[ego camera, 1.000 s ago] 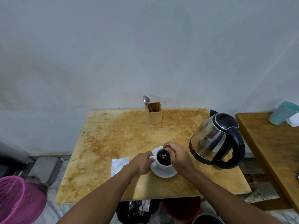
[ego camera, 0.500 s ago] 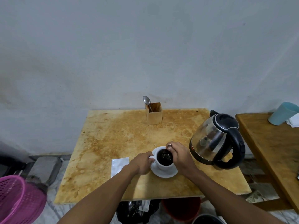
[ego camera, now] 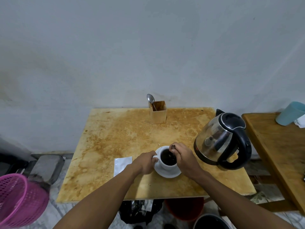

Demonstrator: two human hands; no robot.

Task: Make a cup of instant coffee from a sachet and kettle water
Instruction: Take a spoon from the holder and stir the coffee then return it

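Observation:
A white cup (ego camera: 166,166) full of dark coffee stands on a white saucer (ego camera: 170,174) near the front of the stained wooden table (ego camera: 115,138). My left hand (ego camera: 146,162) grips the cup's handle on its left side. My right hand (ego camera: 183,156) is over the cup's right rim, pinching a small spoon (ego camera: 172,148) whose bowl dips into the coffee. A silvery sachet (ego camera: 122,165) lies flat just left of my left hand. The steel and black kettle (ego camera: 222,141) stands close to the right of the cup.
A wooden holder (ego camera: 158,111) with a spoon (ego camera: 151,99) stands at the table's back edge. A second wooden table (ego camera: 277,146) with a blue cup (ego camera: 290,113) is on the right. A pink basket (ego camera: 19,200) sits on the floor at left; buckets and a black bag lie under the table.
My right hand has shifted slightly around the cup's rim with the spoon in the coffee. The left hand, the cup and the kettle have stayed where they were.

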